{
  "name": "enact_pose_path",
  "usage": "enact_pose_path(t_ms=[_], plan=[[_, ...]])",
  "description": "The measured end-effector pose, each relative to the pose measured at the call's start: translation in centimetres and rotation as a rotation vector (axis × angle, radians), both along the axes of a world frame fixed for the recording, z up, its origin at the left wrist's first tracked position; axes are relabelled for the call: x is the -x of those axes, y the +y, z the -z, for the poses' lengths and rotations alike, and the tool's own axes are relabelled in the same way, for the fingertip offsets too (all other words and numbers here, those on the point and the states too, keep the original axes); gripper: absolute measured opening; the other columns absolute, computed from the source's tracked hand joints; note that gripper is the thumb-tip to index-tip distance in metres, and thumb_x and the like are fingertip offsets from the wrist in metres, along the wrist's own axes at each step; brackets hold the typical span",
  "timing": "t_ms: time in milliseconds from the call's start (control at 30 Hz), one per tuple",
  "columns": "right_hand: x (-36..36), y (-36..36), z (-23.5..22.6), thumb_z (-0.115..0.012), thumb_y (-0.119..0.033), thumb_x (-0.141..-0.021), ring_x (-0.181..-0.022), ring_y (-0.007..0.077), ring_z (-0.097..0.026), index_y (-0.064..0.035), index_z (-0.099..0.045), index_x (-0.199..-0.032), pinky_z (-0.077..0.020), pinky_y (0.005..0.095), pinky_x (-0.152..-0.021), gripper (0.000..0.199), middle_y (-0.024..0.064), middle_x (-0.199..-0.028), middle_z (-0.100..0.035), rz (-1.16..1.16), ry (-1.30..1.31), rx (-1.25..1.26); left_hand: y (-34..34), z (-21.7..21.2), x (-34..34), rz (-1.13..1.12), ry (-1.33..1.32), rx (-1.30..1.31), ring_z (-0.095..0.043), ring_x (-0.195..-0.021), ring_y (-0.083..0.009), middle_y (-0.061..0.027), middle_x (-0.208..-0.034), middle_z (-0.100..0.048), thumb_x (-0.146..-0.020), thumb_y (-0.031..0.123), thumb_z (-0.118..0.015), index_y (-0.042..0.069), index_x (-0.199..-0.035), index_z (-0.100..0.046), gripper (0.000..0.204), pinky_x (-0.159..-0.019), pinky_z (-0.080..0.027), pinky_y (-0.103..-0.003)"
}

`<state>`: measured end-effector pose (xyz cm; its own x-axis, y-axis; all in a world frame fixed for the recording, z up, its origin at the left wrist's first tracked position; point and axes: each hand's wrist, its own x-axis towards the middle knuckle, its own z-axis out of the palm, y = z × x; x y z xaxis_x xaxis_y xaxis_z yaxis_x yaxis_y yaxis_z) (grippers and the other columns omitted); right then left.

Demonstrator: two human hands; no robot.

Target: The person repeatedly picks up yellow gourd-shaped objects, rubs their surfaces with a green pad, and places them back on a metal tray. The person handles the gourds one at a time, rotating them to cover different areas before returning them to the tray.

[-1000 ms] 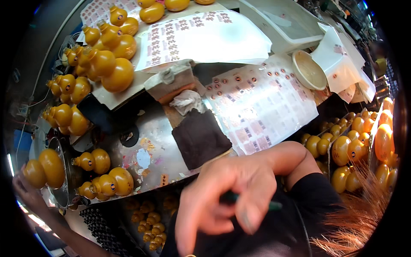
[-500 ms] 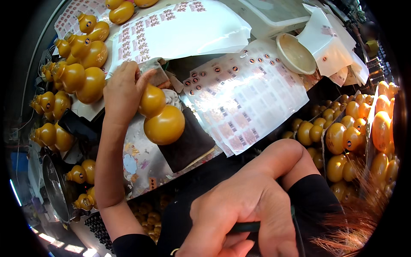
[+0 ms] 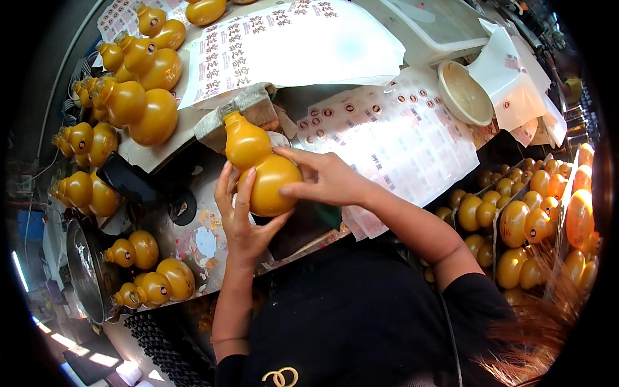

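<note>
Holding a yellow gourd bottle (image 3: 265, 169) over the desk (image 3: 184, 248), with the left grip (image 3: 247, 235) spread around the lower bulb from beneath and to the left, and the right grip (image 3: 329, 180) closed on the same bulb from the right, thumb laid across it. Tilting the bottle so that its clear neck (image 3: 229, 111) points away and slightly left, near a folded grey cloth (image 3: 258, 97). Can see a white label sheet (image 3: 322, 51) farther off, and to the right a clear sticker sheet (image 3: 412, 155), just beside a cream bowl (image 3: 465, 97). Can also see similar yellow bottles (image 3: 153, 116) grouped along the left, and more bottles (image 3: 514, 224) packed together at the lower right.
</note>
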<state>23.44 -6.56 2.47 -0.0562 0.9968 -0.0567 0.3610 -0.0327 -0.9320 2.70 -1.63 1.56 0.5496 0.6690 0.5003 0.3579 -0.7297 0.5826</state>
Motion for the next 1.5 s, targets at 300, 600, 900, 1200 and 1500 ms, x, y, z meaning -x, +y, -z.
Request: enact_pose_path(t_ms=[300, 600, 900, 1200, 1500], plan=[[-0.2, -0.2, 2.4, -0.050, -0.040, -0.097, -0.090, 0.0176, -0.061, -0.0141, -0.042, -0.142, -0.0463, 0.0284, -0.086, 0.053, 0.0138, -0.111, -0.065, 0.005, 0.125, -0.098, 0.0, 1.8, -0.7, -0.003, -0.054, -0.044, -0.041, -0.127, -0.0361, -0.0171, -0.144, -0.027, -0.060, 0.000, -0.083, 0.013, -0.133, -0.046, 0.083, -0.105, -0.039, -0.044], [-0.4, -1.6, 0.7, -0.049, -0.037, -0.098, -0.088, 0.0142, -0.058, -0.0070, -0.050, -0.135, -0.0467, 0.0281, -0.083, 0.047, 0.0094, -0.098, -0.064, 0.093, 0.293, 0.071, -0.9, 1.9, -1.4, -0.154, -0.079, -0.101, -0.044, -0.125, -0.0339, -0.0162, -0.136, -0.038, -0.061, 0.009, -0.086, 0.009, -0.135, -0.042, 0.086, -0.099, -0.042, -0.039], [0.5, -2.3, -0.4, -0.060, -0.037, -0.090, -0.076, 0.0124, -0.054, -0.0087, -0.043, -0.141, -0.0448, 0.0266, -0.073, 0.061, 0.0030, -0.081, -0.057, 0.077, 0.151, 0.035, -1.2, 1.2, 0.0, -0.196, -0.035, 0.216, -0.045, -0.122, -0.0345, -0.0182, -0.134, -0.043, -0.064, 0.014, -0.085, 0.005, -0.142, -0.027, 0.098, -0.104, -0.036, -0.041], [2.1, -3.2, -0.5, -0.077, -0.030, -0.078, -0.057, 0.0120, -0.047, -0.0099, -0.037, -0.145, -0.0433, 0.0250, -0.058, 0.080, 0.0039, -0.063, -0.046, 0.141, -0.077, -0.124, -1.3, 3.1, 0.3, -0.111, -0.107, 0.228, -0.043, -0.126, -0.0333, -0.0174, -0.140, -0.039, -0.066, 0.012, -0.084, 0.005, -0.144, -0.027, 0.096, -0.105, -0.034, -0.041], [2.8, -3.9, -0.8, -0.069, -0.028, -0.083, -0.068, 0.0228, -0.059, -0.0059, -0.044, -0.137, -0.0493, 0.0327, -0.064, 0.064, 0.0098, -0.078, -0.056, 0.064, 0.046, -0.318, -1.1, 3.2, 0.0, -0.074, -0.197, 0.178, -0.045, -0.123, -0.0315, -0.0179, -0.135, -0.040, -0.073, 0.018, -0.080, 0.005, -0.140, -0.032, 0.083, -0.103, -0.039, -0.042]])
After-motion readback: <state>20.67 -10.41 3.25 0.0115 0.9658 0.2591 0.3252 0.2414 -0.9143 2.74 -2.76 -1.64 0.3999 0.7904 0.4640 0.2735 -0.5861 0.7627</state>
